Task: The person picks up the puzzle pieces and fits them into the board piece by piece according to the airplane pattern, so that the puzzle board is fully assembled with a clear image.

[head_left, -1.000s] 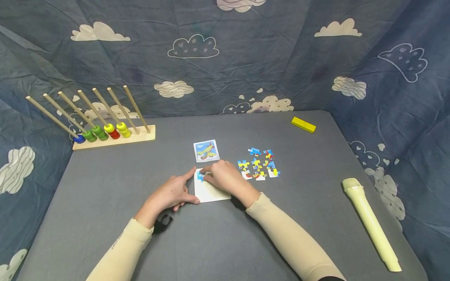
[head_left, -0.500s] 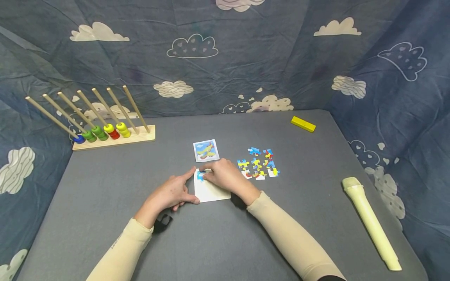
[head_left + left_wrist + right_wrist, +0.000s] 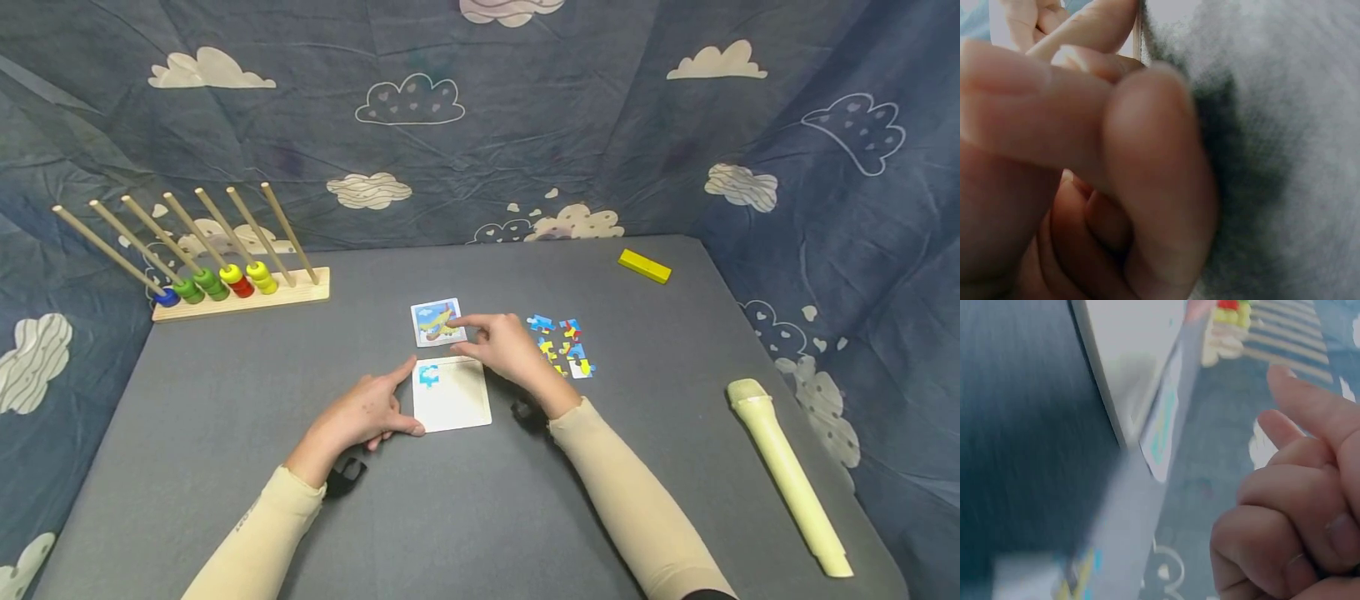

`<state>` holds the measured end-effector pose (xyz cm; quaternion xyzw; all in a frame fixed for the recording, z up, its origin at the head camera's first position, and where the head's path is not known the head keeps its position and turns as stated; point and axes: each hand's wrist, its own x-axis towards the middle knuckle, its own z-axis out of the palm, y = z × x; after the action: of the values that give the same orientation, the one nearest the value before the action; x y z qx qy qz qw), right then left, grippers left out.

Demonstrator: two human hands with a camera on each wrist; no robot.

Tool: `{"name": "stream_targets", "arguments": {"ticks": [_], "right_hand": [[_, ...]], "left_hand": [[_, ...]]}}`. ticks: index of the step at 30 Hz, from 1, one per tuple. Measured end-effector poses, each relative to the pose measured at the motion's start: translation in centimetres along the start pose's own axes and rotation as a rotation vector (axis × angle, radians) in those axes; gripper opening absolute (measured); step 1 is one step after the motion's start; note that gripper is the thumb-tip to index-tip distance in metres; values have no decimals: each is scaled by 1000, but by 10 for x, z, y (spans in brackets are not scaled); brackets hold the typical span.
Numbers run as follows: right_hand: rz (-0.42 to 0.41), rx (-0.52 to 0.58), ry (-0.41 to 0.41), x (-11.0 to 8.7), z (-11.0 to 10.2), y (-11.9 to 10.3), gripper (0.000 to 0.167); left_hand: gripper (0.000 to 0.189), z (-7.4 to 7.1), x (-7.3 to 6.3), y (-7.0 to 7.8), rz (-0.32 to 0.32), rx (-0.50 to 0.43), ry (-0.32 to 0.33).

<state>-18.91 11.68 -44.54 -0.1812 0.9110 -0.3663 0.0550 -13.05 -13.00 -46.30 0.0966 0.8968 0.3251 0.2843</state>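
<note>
1. The pale puzzle board (image 3: 453, 404) lay flat on the grey table (image 3: 450, 517), in front of the person.
2. A blue puzzle piece (image 3: 429, 376) rested on the board, near its far left corner.
3. The left hand (image 3: 371, 408) braced the board's left edge: index finger and thumb were spread wide, the former at the far corner and the latter at the near one; the remaining fingers were bent.
4. The right hand (image 3: 510, 350) was partly open beyond the board, index finger and thumb extended and apart, the other fingers folded; nothing was visible in its grasp.
5. Beyond the board lay a picture card (image 3: 431, 317) showing a yellow aeroplane. The right index fingertip overlapped it in the head view; contact could not be determined.
6. Loose pieces (image 3: 579, 352) lay right of the card, partly hidden by the right hand.
7. Farther out stood a wooden bead rack (image 3: 296, 292) at far left; a yellow block (image 3: 645, 267) lay at far right, and a pale yellow microphone (image 3: 791, 475) near the right edge.
8. A dark cloud-patterned cloth (image 3: 540, 150) hung behind the table.
</note>
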Motion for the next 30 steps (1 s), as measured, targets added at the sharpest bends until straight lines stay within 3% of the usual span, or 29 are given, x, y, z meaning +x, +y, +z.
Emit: {"name": "stream_targets", "arguments": {"ticks": [8,17,21,30], "right_hand": [[106,103,70,-2,-43,27,49],[258,151,105,-12,-80,80,59],[335,187,101,-15,-87,102,60],[414,75,28,-12,-83,118,60]], "left_hand": [[117,0,-1,-1,23,3,9],[117,0,-4,-1,31,-26,15],[117,0,-4,-1,29,-29,15],[116,1,-3,-1,25,-35,12]]}}
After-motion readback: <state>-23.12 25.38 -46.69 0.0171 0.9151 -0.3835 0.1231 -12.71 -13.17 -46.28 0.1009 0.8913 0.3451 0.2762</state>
